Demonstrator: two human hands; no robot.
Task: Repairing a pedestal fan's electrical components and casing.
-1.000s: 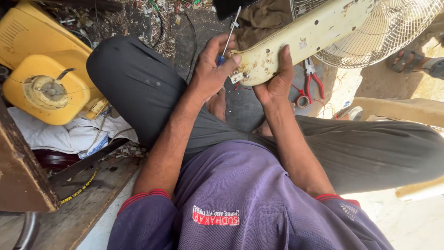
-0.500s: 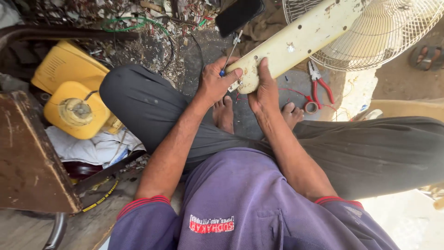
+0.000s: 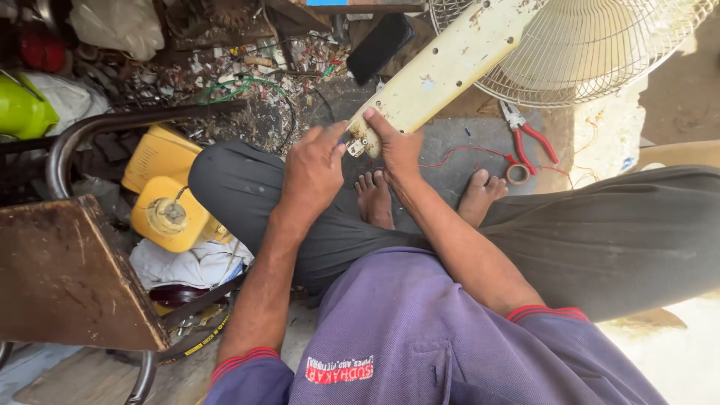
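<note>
Since the earlier frames the view has tipped lower and the long cream-coloured plastic bar with round holes [image 3: 442,67] sits nearer the middle, its lower end now directly above the person's two bare feet; the thin screwdriver blade that stood up beside the left hand no longer shows.

One white wire fan guard [image 3: 592,52] lies just right of the bar's upper half. One yellow plastic appliance housing [image 3: 169,202] rests well to the left of the bar's lower end. One black flat phone-like slab [image 3: 379,46] lies just left of the bar, and one pair of red-handled pliers [image 3: 529,135] lies to its right, near a small tape roll [image 3: 516,174].

The right hand [image 3: 397,150] grasps the bar's lower end, thumb on top. The left hand [image 3: 315,169] is clenched at the small metal fitting there; whether it pinches a tool I cannot tell.

Judging from the grip, the bar is held at one end only, so its long upper part could swing and knock the guard, or the fitting could slip from the fingertips.
</note>
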